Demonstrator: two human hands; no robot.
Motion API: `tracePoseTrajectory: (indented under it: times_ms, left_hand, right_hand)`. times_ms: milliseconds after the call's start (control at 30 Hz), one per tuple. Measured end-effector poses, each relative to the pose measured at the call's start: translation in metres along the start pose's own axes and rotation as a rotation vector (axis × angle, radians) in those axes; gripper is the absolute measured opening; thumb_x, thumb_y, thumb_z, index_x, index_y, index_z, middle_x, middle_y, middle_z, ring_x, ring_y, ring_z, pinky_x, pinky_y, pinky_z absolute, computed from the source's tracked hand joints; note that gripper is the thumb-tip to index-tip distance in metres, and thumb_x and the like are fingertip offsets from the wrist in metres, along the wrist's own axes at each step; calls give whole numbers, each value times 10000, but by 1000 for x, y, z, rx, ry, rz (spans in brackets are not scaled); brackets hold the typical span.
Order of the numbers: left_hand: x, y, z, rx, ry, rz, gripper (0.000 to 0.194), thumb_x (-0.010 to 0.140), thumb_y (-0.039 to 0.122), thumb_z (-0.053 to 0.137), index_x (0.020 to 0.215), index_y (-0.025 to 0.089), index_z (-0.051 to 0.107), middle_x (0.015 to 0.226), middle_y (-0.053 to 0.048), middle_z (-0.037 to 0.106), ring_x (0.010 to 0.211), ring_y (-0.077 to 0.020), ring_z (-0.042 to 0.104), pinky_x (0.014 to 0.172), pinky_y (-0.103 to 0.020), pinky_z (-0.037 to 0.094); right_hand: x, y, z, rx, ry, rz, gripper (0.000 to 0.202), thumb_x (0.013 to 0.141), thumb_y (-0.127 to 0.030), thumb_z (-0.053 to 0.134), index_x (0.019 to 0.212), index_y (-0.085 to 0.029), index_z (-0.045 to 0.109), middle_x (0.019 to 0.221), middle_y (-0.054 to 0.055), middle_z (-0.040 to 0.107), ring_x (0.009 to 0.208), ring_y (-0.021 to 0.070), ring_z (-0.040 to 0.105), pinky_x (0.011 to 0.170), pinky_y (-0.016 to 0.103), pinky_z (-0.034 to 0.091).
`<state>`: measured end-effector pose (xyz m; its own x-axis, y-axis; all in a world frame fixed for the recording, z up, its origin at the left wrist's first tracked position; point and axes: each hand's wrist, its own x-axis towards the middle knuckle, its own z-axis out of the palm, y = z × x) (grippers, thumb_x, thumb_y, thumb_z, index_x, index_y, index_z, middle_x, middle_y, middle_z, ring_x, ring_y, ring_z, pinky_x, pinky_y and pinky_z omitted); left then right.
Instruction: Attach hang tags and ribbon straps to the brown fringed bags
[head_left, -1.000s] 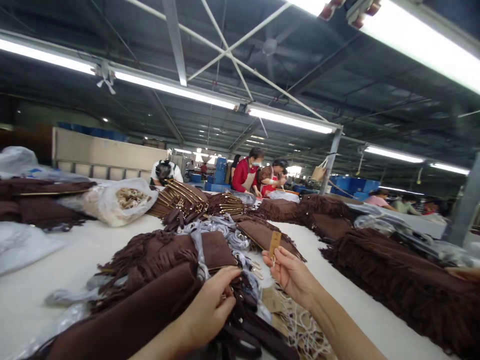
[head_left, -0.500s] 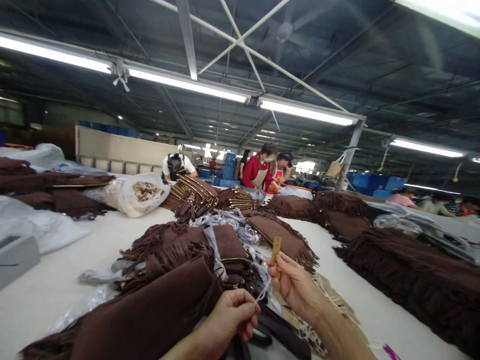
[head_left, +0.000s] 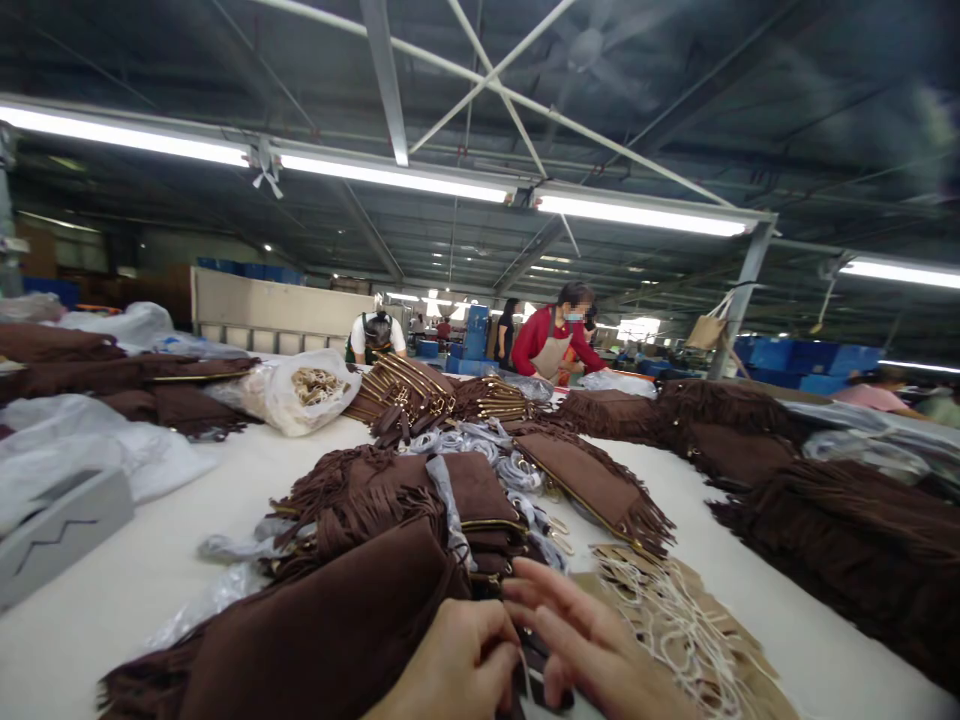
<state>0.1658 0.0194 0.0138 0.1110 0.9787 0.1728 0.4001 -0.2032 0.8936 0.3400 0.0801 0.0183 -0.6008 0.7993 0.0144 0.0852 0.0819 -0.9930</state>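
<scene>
Here's the white string (head_left: 526,678), between both hands, its short visible length near-upright, seemingly pinched in the fingers of the left hand (head_left: 457,655), the nearer one. Right hand (head_left: 592,640) close by, fingers blurred; can't tell its grip. Brown bag (head_left: 322,620) slants off leftward.

A white table (head_left: 225,495) spans the lower frame; on it lie brown fringed bags (head_left: 330,620) at centre, a brown fringed pile (head_left: 862,540) at right, a grey box (head_left: 67,540) at far left and tan tags (head_left: 724,605) with white strings (head_left: 660,620) at lower right
</scene>
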Motion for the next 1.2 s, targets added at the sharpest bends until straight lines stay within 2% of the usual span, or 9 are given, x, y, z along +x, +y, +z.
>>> tracePoseTrajectory:
  times_ms: [200, 300, 400, 567, 700, 833, 967, 1067, 1200]
  left_hand:
    - [-10, 0, -32, 295, 107, 228, 238, 898, 170, 474, 748, 160, 658, 773, -42, 671, 730, -156, 613, 648, -227, 419]
    - [-18, -15, -42, 609, 145, 416, 207, 898, 200, 487, 979, 158, 673, 1060, -128, 681, 928, -233, 641, 786, -289, 491]
    - [-27, -34, -43, 1152, 330, 606, 581, 784, 164, 557, 1362, 159, 499, 1423, -208, 491, 1174, -368, 549, 935, -468, 480]
    - [-39, -62, -48, 1572, 553, 613, 733, 723, -32, 431, 1426, 175, 424, 1454, -153, 472, 1279, -304, 491, 1015, -396, 468]
    - [-40, -49, -86, 1472, 546, 473, 552, 759, -35, 384, 1254, 134, 560, 1361, -186, 543, 1205, -282, 581, 945, -327, 532]
    - [-28, 23, -148, 1199, 237, 129, 338, 807, 23, 400, 949, 216, 638, 1321, -60, 587, 1001, -231, 677, 835, -318, 550]
    - [-19, 88, -192, 1126, 356, 100, 270, 814, 55, 376, 875, 205, 592, 1181, -51, 630, 1007, -238, 637, 821, -322, 467]
    - [-14, 88, -198, 982, 480, 135, 181, 839, 136, 377, 832, 193, 549, 932, -59, 638, 893, -234, 600, 764, -315, 414]
    - [5, 37, -183, 558, 464, 140, 124, 813, 180, 392, 768, 196, 507, 815, -20, 606, 812, -200, 545, 724, -286, 388]
  right_hand:
    - [15, 13, 38, 71, -334, 67, 677, 688, -689, 707, 1040, -129, 562, 676, -1, 588, 477, 33, 434, 438, 125, 257]
    - [22, 9, 29, -46, -251, 21, 601, 753, -750, 581, 794, -153, 529, 562, -40, 489, 432, 37, 298, 437, 171, 218]
    - [30, 0, 15, -234, -108, -144, 513, 871, -661, 482, 791, -159, 559, 553, -39, 477, 502, 75, 347, 522, 197, 282]
    - [50, -18, 9, -406, 115, -368, 406, 935, -524, 437, 796, -183, 607, 765, 4, 596, 765, 144, 535, 715, 233, 389]
    - [65, -32, 16, -329, 106, -391, 438, 924, -549, 432, 745, -177, 578, 680, -6, 574, 710, 136, 527, 721, 235, 395]
    - [79, -39, 21, -194, 41, -335, 539, 852, -682, 486, 862, -159, 615, 475, -66, 406, 472, 83, 346, 532, 213, 292]
    - [97, -39, 26, -23, 11, -339, 675, 799, -772, 522, 1068, -159, 603, 442, -95, 330, 410, 62, 255, 438, 195, 169]
    - [109, -45, 32, 26, -40, -366, 681, 763, -801, 550, 1020, -175, 627, 451, -84, 332, 408, 56, 241, 420, 195, 157]
    - [118, -60, 42, -84, -52, -480, 560, 808, -733, 573, 795, -177, 631, 647, -10, 513, 589, 84, 426, 544, 181, 339]
